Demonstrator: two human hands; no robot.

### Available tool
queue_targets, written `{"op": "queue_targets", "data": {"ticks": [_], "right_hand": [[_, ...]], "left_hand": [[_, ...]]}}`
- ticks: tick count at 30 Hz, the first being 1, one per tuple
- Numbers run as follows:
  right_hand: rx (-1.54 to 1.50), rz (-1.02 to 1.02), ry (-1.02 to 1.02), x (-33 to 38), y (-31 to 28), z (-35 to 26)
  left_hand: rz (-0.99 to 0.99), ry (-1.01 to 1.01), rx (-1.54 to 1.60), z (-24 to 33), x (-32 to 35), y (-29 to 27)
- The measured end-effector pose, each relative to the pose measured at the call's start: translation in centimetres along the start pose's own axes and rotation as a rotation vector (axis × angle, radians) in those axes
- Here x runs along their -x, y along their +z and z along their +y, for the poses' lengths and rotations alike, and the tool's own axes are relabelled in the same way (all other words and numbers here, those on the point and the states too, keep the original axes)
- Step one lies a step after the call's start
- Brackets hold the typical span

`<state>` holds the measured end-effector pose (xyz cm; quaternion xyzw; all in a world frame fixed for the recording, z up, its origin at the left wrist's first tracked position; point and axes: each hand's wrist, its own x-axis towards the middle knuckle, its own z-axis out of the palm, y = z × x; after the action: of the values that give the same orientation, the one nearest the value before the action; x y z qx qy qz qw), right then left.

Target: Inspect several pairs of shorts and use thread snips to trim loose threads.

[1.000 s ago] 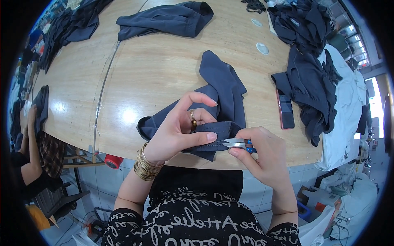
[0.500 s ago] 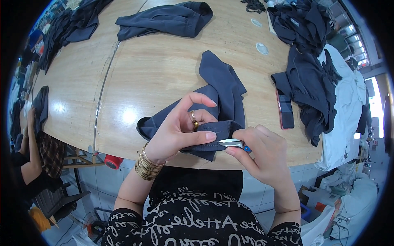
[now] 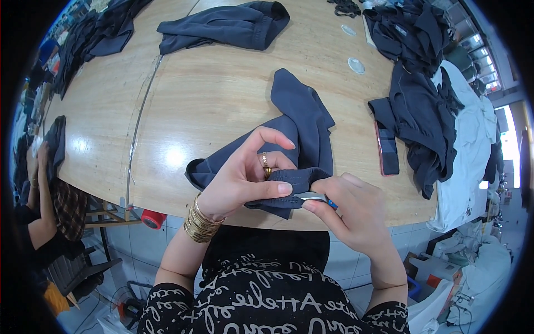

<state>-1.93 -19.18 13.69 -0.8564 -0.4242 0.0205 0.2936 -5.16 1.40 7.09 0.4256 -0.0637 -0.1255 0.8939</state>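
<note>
On the table, at its near edge, lies a garment, its near hem pinched by the left hand. Just right of that, the right hand holds thread snips against the hem. A phone lies farther right, beside a heap of garments. Another folded garment lies at the far side.

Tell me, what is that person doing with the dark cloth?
A person sits at a wooden table and works on a dark blue garment. The left hand pinches a folded edge of it near the table's front edge. The right hand holds a small metal tool with a blue end, its tip against that edge. More dark garments lie piled on the table, with a dark phone beside them.
</note>
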Motion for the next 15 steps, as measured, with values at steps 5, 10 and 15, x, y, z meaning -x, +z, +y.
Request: {"op": "queue_targets", "data": {"ticks": [5,10,15], "right_hand": [[-0.032,0.019,0.059,-0.07,-0.13,-0.14],[-0.006,0.041,-0.018,-0.27,-0.27,0.12],[0.066,0.027,-0.066,-0.47,-0.42,-0.06]], "left_hand": [[0.031,-0.008,-0.029,0.30,-0.02,0.06],[0.037,-0.005,-0.050,0.48,0.04,0.22],[0.038,0.009,-0.068,0.45,-0.08,0.19]]}}
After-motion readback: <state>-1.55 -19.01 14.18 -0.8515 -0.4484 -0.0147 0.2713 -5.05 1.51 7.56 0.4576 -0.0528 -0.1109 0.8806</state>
